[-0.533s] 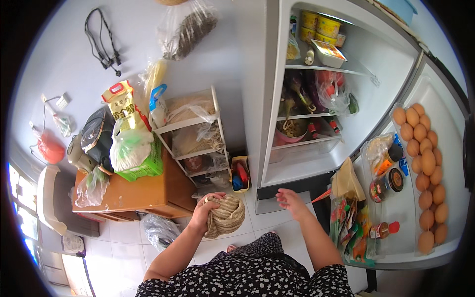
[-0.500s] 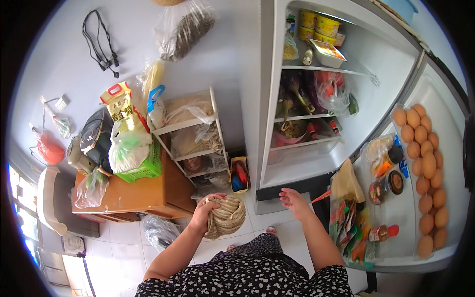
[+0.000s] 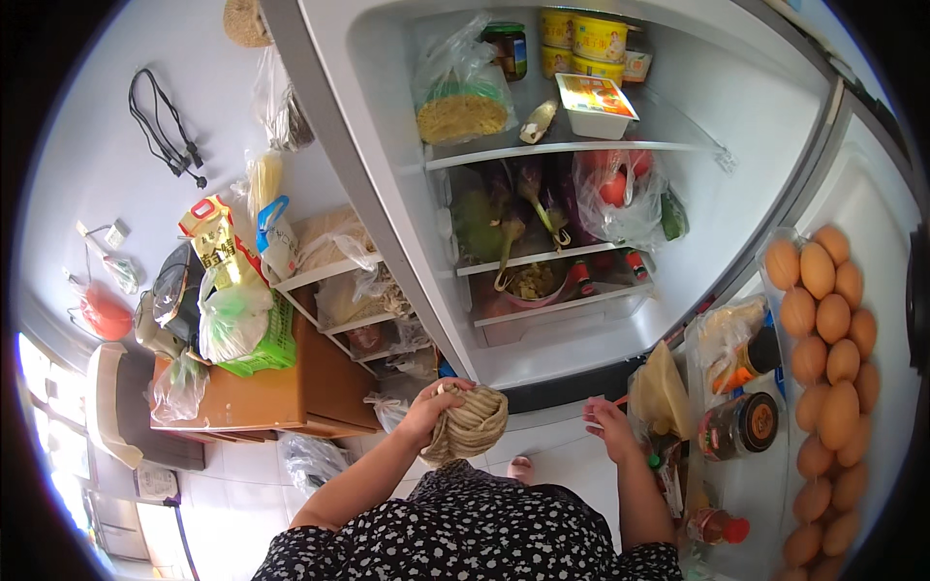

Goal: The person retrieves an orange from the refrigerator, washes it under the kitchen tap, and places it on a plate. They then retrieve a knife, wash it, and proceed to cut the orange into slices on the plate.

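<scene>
My left hand [image 3: 436, 412] is closed on a bunched beige cloth [image 3: 470, 423] with a ribbed, striped look, in front of my body. My right hand [image 3: 608, 428] is raised with its fingers apart and holds nothing. It is nearest the lower inside of the open fridge door, beside a tan paper-like bag [image 3: 663, 392]. Before me the fridge stands open. Its top shelf [image 3: 581, 149] bears a white tub [image 3: 597, 105], yellow tins [image 3: 599, 39] and a bagged yellow food [image 3: 463, 116]. Below are eggplants [image 3: 539, 203], bagged tomatoes [image 3: 614, 189] and a pink bowl [image 3: 535, 283].
The door on the right holds several eggs [image 3: 831, 320], a dark-lidded jar [image 3: 741, 426] and a red-capped bottle [image 3: 717, 526]. On the left, a white rack [image 3: 325, 271] stands beside a wooden cabinet [image 3: 329, 382] bearing a green basket [image 3: 276, 339]. A plastic bag [image 3: 315, 463] lies on the floor.
I have come closer to the fridge, and more of its inside shows. The cloth stays in my left hand, now a little further right. My right hand remains near the door.
</scene>
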